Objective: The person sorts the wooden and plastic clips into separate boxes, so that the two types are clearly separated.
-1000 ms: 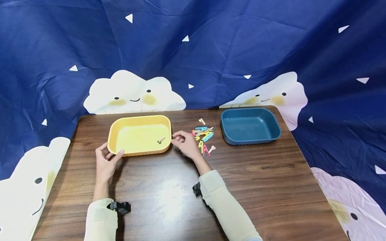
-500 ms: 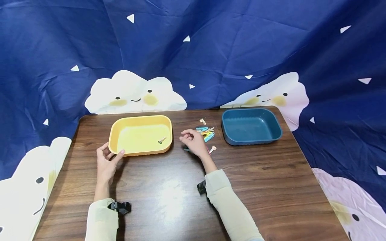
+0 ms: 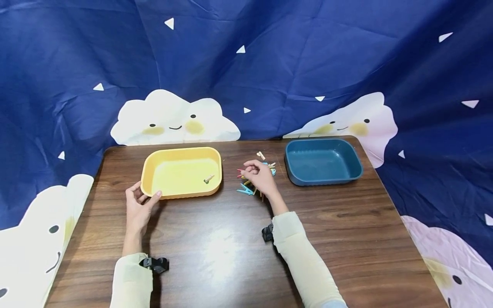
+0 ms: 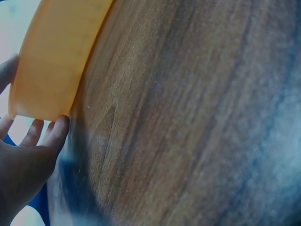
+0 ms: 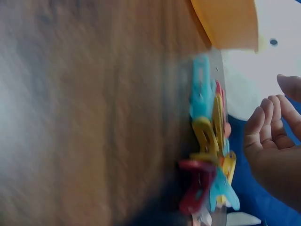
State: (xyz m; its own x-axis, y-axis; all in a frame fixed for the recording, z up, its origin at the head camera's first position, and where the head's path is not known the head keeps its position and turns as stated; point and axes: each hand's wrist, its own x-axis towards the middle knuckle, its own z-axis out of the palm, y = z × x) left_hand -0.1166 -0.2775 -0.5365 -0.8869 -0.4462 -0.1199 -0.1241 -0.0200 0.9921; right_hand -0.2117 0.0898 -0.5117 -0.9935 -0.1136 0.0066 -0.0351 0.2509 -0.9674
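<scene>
Right-hand grip (image 3: 262, 177) shifted rightward, fingers relaxed, holding nothing; V-shaped light-blue plastic clothespin (image 3: 247, 191) lies nearside-left, long axis sideways. Left-hand grip (image 3: 138, 210) pinches rectangular yellow plastic tub (image 3: 186, 195).

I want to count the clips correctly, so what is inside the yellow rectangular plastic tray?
One small pale peg-shaped clip lies near the right end of the yellow rectangular plastic tray. Its near wall hides its own inner face.

Many small clips (image 5: 205, 134), light blue, yellow and dark red, lie in a heap on the brown worktop (image 5: 94, 117). Near them is the right hand (image 5: 275, 146), with bent fingers. At the top, an orange container (image 5: 230, 23) is partly visible.
</scene>
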